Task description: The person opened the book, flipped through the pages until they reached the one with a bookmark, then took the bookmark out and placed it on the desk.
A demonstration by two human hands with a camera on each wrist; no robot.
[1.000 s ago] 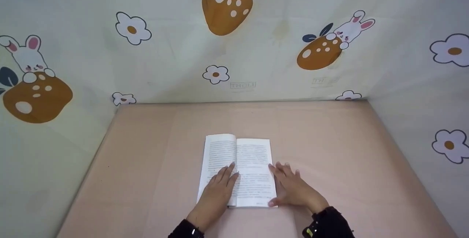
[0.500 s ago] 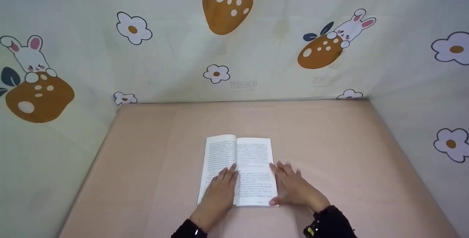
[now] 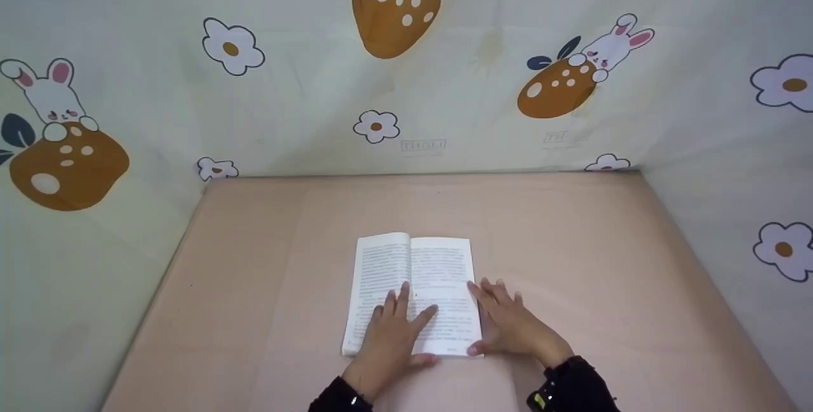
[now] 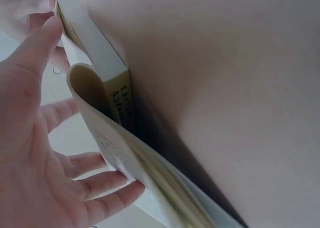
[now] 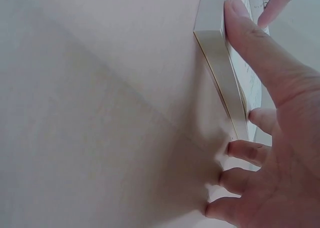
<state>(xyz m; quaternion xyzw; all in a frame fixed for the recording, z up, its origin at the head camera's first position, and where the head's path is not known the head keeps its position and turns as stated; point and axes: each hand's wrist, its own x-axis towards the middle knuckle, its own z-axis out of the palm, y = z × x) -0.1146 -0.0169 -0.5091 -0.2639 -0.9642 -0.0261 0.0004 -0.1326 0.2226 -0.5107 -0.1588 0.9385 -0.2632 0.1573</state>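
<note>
A thick book (image 3: pixel 439 266) with printed pages lies spread on the pink surface, its left-side pages bulging near the spine. My left hand (image 3: pixel 389 337) rests over the left page and the gutter, fingers spread and fairly straight, with the index finger reaching onto the right page. In the left wrist view, the fingertips touch the curved left page, and the book's end (image 4: pixel 119 96) faces the camera. At the right edge is my right hand (image 3: pixel 513 324). Its thumb lies on the lower right corner of the page; in the right wrist view, several fingertips reach the surface beside the page block (image 5: pixel 227 71).
The pink cloth surface (image 3: pixel 254 259) extends around the book. Pale fabric walls (image 3: pixel 298 101) printed with rabbits, brown fruit and flowers rise at the back and both sides. Dark sleeves (image 3: pixel 571 386) cover the forearms.
My left hand has shifted slightly right, its index finger and thumb spreading away from the other fingers toward the right page. My right hand and the book stay nearly where they were.
</note>
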